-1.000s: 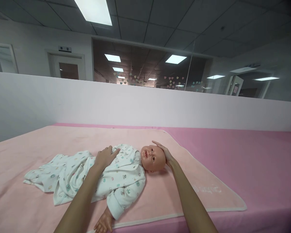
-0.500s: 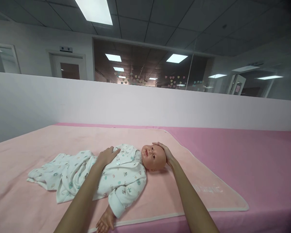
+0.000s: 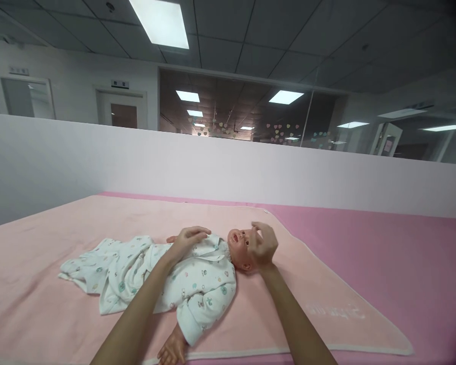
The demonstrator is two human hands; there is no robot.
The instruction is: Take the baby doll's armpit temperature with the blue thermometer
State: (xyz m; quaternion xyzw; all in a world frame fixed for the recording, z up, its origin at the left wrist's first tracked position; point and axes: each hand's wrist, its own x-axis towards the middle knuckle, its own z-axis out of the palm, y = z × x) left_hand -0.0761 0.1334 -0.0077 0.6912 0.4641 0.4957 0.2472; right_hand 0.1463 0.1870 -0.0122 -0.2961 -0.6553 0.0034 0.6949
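A baby doll lies on its back on a light pink blanket, head to the right. It wears a white printed sleepsuit whose empty legs trail off to the left. My left hand rests on the doll's chest near the collar, fingers loosely curled. My right hand hovers over the top and side of the doll's head with its fingers bent, partly covering the face. One bare doll hand pokes out of the near sleeve.
The blanket lies on a darker pink bed surface. A white partition wall runs along the far side, with glass office walls and ceiling lights behind it.
My right hand has lifted from cupping the back of the doll's head and now curls over its face side. My left hand has slid up toward the collar. The view has shifted slightly.
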